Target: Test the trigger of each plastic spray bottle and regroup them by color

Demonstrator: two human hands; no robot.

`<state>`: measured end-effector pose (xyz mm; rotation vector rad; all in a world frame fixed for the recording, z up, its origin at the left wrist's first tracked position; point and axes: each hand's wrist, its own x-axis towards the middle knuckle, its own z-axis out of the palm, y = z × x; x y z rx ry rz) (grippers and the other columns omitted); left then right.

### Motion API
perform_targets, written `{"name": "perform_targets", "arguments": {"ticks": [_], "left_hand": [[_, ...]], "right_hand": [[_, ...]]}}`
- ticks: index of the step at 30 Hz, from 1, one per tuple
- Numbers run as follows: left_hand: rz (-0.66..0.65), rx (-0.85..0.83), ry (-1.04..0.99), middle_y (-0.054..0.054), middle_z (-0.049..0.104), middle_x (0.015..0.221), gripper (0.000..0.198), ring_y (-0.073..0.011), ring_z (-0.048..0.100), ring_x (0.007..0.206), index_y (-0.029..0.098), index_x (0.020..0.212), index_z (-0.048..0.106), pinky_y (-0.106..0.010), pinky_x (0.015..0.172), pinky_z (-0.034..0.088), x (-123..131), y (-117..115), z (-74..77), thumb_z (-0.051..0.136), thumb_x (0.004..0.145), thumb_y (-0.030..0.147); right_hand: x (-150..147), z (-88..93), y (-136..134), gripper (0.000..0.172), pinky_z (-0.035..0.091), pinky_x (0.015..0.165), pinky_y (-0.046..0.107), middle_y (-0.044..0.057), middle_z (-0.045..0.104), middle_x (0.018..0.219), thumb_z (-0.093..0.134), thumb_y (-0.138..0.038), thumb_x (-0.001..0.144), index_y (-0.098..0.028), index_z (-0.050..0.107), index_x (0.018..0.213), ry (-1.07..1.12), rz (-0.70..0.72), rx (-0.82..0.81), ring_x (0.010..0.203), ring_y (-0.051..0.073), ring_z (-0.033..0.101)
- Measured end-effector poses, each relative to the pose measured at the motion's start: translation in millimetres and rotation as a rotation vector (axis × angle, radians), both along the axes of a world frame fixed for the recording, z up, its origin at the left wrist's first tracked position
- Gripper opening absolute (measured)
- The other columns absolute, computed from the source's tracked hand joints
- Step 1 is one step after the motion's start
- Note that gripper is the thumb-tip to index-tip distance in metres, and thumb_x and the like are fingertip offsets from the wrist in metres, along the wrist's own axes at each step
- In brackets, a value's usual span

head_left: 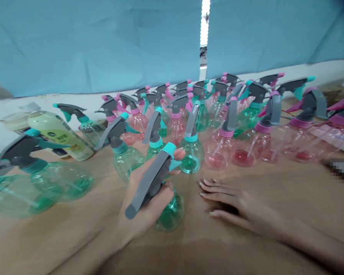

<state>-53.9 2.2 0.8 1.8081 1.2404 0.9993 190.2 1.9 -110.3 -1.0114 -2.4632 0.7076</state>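
Note:
My left hand [145,198] is wrapped round the neck of a green spray bottle [172,214], just under its grey trigger head with a turquoise nozzle. The bottle is tilted slightly, its base at the tabletop, and the fingers hide its collar. Palm down on the table, my right hand [237,204] lies to the right of that bottle with its fingers stretched out, holding nothing. Just beyond the hands stand another green spray bottle [191,154] and a pink spray bottle [218,151].
Several pink and green spray bottles crowd the back of the wooden table [218,244]. At the left are more green spray bottles [63,179] and a tilted pale-green labelled bottle [63,133]. A blue curtain [103,46] hangs behind. A blurred-out dark object [342,170] lies at the right.

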Motion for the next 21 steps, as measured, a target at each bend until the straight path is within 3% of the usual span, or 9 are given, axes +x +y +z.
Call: {"name": "perform_targets", "arguments": {"ticks": [9,16,21], "left_hand": [[-0.024,0.002,-0.017,0.002,0.066,0.121,0.049,-0.0225,0.062,0.111,0.027,0.105,0.064,-0.034,0.097,0.050,1.4,0.9,4.2,0.047,0.062,0.011],[0.020,-0.003,0.010,0.002,0.068,0.114,0.050,-0.0216,0.066,0.099,0.028,0.106,0.064,-0.032,0.082,0.056,-0.8,-0.4,2.7,0.047,0.063,0.010],[0.014,0.027,0.035,0.000,0.071,0.100,0.040,-0.0214,0.065,0.088,0.026,0.097,0.066,-0.032,0.078,0.055,-3.1,-0.3,1.4,0.047,0.064,0.015]], "right_hand": [[-0.1,1.6,0.3,0.046,0.030,0.112,0.045,0.002,0.047,0.143,0.054,-0.040,0.091,-0.030,0.047,0.136,0.013,0.005,0.001,0.134,0.023,0.038],[0.2,1.4,0.3,0.047,0.030,0.113,0.044,0.001,0.045,0.144,0.053,-0.041,0.092,-0.029,0.048,0.136,-0.029,0.001,-0.002,0.135,0.022,0.037],[0.8,0.2,0.9,0.046,0.031,0.112,0.045,0.002,0.045,0.144,0.055,-0.039,0.091,-0.030,0.048,0.136,0.003,0.003,-0.005,0.134,0.023,0.038]]}}
